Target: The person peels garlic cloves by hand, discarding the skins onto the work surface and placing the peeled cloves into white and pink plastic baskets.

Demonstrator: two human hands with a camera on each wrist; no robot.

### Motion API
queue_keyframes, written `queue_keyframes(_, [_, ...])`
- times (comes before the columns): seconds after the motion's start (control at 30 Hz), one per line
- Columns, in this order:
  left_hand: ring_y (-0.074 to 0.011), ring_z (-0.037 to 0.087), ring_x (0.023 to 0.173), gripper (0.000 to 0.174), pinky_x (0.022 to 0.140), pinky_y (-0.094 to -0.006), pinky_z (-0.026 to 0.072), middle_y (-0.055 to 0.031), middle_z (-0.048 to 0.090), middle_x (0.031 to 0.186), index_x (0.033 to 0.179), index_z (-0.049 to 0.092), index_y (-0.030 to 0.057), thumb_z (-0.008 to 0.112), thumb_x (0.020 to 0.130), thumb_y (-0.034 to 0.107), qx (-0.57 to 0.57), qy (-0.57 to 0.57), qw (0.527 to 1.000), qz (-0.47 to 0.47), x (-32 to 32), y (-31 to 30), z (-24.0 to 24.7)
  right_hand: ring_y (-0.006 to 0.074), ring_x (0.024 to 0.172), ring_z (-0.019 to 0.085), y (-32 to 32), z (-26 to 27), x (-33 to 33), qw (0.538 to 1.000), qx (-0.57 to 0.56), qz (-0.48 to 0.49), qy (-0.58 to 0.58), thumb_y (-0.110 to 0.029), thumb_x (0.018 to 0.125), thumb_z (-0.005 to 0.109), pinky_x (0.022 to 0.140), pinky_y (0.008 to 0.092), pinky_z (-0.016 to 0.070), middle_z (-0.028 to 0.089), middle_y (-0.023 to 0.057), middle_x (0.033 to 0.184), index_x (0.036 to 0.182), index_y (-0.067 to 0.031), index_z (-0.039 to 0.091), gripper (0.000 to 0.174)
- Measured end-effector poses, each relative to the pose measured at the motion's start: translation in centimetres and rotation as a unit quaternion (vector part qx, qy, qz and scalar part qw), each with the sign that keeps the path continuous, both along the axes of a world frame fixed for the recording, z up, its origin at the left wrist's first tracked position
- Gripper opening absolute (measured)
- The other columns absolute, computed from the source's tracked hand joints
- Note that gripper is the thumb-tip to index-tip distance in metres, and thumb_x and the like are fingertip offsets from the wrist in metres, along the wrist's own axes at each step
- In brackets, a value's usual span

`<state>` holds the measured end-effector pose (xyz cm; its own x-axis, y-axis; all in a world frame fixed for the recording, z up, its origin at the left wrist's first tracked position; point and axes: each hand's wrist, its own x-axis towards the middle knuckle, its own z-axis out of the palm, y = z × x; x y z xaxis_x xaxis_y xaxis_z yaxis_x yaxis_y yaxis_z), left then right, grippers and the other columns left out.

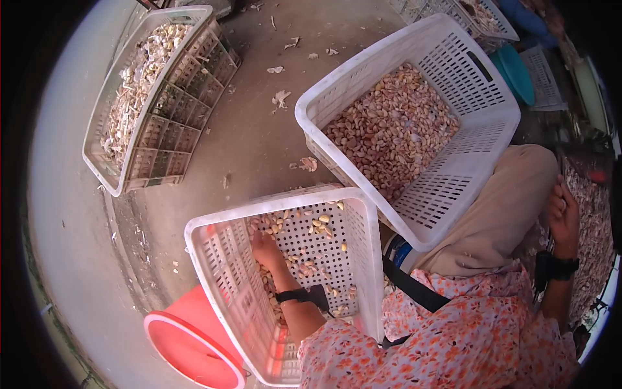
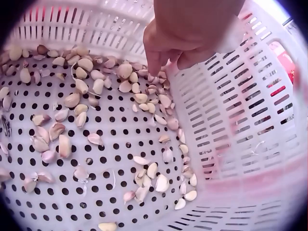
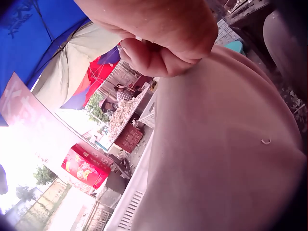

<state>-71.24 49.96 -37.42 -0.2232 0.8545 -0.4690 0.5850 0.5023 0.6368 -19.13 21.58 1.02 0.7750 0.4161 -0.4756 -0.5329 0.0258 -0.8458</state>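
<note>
Now, left hand (image 1: 267,249) touches garlic cloves (image 2: 86,63) — right hand (image 1: 562,211) curled.

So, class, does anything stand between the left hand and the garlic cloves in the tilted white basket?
Nothing visible does: the left hand is inside the basket, fingertips right at the garlic cloves along its wall.

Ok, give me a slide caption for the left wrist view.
Left hand touches garlic cloves gathered along the wall of a white perforated basket.
</note>
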Motion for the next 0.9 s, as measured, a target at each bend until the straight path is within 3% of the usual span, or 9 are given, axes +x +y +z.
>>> queue_keyframes(0.1, [-0.0255, 0.063, 0.08, 0.025, 0.066, -0.036, 0.0482, -0.0187, 0.063, 0.087, 0.1, 0.062, 0.0, 0.052, 0.079, 0.011, 0.116, 0.072, 0.989, -0.048, 1.0, 1.7, -0.9, 0.0062, 0.054, 0.041, 0.9, 0.2, 0.0, 1.0, 0.01, 0.022, 0.007, -0.011, 0.097, 0.035, 0.04, 0.0184, 0.0356, 0.045, 0.0022, 0.077, 0.117, -0.0018, 0.045, 0.024])
queue_keyframes(0.23, [-0.0335, 0.062, 0.074, 0.028, 0.065, -0.0404, 0.0475, -0.0149, 0.066, 0.083, 0.101, 0.064, 0.0046, 0.05, 0.079, 0.016, 0.16, 0.131, 0.969, -0.135, -0.3, 6.5, -5.0, 0.0068, 0.055, 0.043, 1.6, 0.7, -0.6, 1.0, 0.011, 0.024, 0.006, -0.012, 0.097, 0.036, 0.04, 0.0192, 0.0368, 0.047, 0.0034, 0.077, 0.116, -0.0018, 0.045, 0.023])
queue_keyframes(0.3, [-0.0338, 0.062, 0.082, 0.025, 0.071, -0.0396, 0.0488, -0.0138, 0.066, 0.089, 0.097, 0.064, 0.0059, 0.052, 0.081, 0.02, 0.104, 0.22, 0.918, -0.314, -0.3, 8.4, -6.3, 0.0066, 0.055, 0.043, 1.0, 0.8, -0.6, 1.0, 0.01, 0.017, 0.0, -0.011, 0.097, 0.036, 0.04, 0.0189, 0.0367, 0.047, 0.0032, 0.077, 0.117, -0.0018, 0.045, 0.023])
queue_keyframes(0.47, [-0.0307, 0.061, 0.091, 0.025, 0.075, -0.0394, 0.049, -0.0133, 0.065, 0.097, 0.097, 0.065, 0.0065, 0.052, 0.083, 0.022, 0.068, 0.21, 0.917, -0.332, 0.6, 8.7, -5.5, 0.006, 0.054, 0.042, -0.5, 1.4, -0.4, 1.0, 0.003, -0.006, -0.015, -0.01, 0.097, 0.037, 0.04, 0.0182, 0.0362, 0.046, 0.0028, 0.078, 0.118, -0.0017, 0.045, 0.024])
queue_keyframes(0.57, [-0.0312, 0.06, 0.094, 0.031, 0.077, -0.0408, 0.0469, -0.0132, 0.065, 0.098, 0.098, 0.063, 0.0058, 0.047, 0.088, 0.029, 0.002, 0.218, 0.934, -0.283, 1.6, 7.6, -3.4, 0.0059, 0.054, 0.042, -0.7, 1.4, -0.4, 1.0, 0.0, 0.0, -0.014, -0.01, 0.096, 0.038, 0.04, 0.0183, 0.0363, 0.046, 0.0026, 0.078, 0.119, -0.0015, 0.044, 0.025])
queue_keyframes(0.67, [-0.0319, 0.06, 0.092, 0.03, 0.076, -0.0413, 0.0479, -0.0137, 0.065, 0.097, 0.096, 0.064, 0.0059, 0.047, 0.088, 0.029, 0.069, 0.258, 0.919, -0.289, 1.5, 6.5, -5.7, 0.0058, 0.054, 0.042, -0.5, 1.4, -0.4, 1.0, -0.008, -0.003, -0.012, -0.01, 0.096, 0.038, 0.04, 0.0183, 0.0362, 0.046, 0.0023, 0.078, 0.119, -0.0017, 0.044, 0.025])
queue_keyframes(0.73, [-0.0287, 0.064, 0.086, 0.021, 0.074, -0.0386, 0.0507, -0.0141, 0.065, 0.093, 0.094, 0.066, 0.0085, 0.051, 0.084, 0.019, 0.119, 0.322, 0.871, -0.351, 1.4, 5.9, -7.5, 0.0057, 0.054, 0.042, -0.4, 1.4, -0.4, 1.0, -0.007, 0.009, -0.017, -0.01, 0.096, 0.038, 0.04, 0.0182, 0.0363, 0.046, 0.002, 0.078, 0.12, -0.0019, 0.043, 0.025])
queue_keyframes(0.83, [-0.028, 0.065, 0.083, 0.02, 0.072, -0.0389, 0.0511, -0.0141, 0.066, 0.091, 0.092, 0.066, 0.0084, 0.051, 0.084, 0.018, 0.053, 0.33, 0.873, -0.356, 4.5, 5.8, -2.6, 0.0056, 0.054, 0.042, 0.2, 1.8, -1.0, 1.0, -0.015, 0.006, -0.017, -0.01, 0.096, 0.038, 0.04, 0.0182, 0.0363, 0.046, 0.002, 0.078, 0.119, -0.0018, 0.044, 0.025])
queue_keyframes(0.9, [-0.029, 0.065, 0.082, 0.02, 0.072, -0.0395, 0.051, -0.0147, 0.066, 0.091, 0.092, 0.066, 0.0082, 0.052, 0.083, 0.018, 0.078, 0.329, 0.861, -0.38, 3.0, 5.4, -7.1, 0.0056, 0.054, 0.042, 0.7, 1.9, -1.4, 1.0, -0.024, 0.001, -0.021, -0.01, 0.097, 0.038, 0.04, 0.0182, 0.0363, 0.046, 0.0022, 0.078, 0.119, -0.0016, 0.044, 0.025])
